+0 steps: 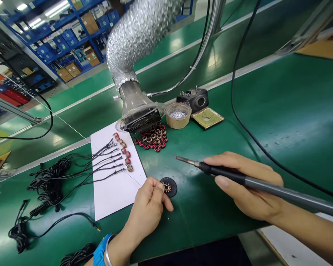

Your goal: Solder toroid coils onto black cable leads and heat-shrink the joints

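My right hand (246,181) is wrapped round a soldering iron (283,192). The iron's tip points left and is held clear of everything over the green bench. With its fingers pinched together, my left hand (147,203) grips a thin solder wire (133,178), which runs down taut from the upper left. Those fingers are right beside a small ring-shaped wound coil (167,187) lying on a round black pad (174,191). They hide the coil's left side, so I cannot tell whether they touch it.
On a white board (108,199) lie several coils (127,161) and black cable ends (111,173). More coils (155,138) are heaped under a fume extractor hood (141,120). Behind are a solder-filled cup (178,114), a sponge tray (207,118) and an iron stand (195,99). Bundled cables (48,181) sit left.
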Tool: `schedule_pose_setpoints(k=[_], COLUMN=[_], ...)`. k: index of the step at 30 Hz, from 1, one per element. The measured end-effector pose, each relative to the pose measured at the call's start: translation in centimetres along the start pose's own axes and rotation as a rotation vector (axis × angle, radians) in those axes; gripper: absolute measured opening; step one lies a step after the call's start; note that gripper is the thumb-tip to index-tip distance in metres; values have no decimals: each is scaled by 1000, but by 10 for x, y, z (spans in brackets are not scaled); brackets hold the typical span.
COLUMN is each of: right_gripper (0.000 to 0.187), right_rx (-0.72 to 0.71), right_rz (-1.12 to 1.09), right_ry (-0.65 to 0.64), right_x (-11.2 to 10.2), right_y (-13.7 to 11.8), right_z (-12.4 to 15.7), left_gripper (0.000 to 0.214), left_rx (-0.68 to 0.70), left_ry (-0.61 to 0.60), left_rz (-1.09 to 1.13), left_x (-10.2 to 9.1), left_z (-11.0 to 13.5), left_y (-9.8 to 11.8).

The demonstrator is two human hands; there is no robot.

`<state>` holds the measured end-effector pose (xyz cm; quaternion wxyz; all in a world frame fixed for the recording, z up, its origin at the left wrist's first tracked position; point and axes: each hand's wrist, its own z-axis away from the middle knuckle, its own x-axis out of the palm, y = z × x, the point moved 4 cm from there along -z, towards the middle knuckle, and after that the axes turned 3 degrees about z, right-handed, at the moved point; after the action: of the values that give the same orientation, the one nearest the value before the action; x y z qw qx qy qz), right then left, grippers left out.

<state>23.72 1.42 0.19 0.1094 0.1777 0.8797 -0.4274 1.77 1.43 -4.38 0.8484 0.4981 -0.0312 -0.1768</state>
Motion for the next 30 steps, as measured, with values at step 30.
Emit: schedule_pose_setpoints(k=[30], right_gripper=[23], right_rx=[-248], right_rz=[24], right_ry=[-498], right_x=[86], right_y=[13], right_z=[9], left_gripper=[28], left_rx=[238], left_ry=[58], left_rz=[-745], left_x=[-1], left_z=[7], left_y=[11])
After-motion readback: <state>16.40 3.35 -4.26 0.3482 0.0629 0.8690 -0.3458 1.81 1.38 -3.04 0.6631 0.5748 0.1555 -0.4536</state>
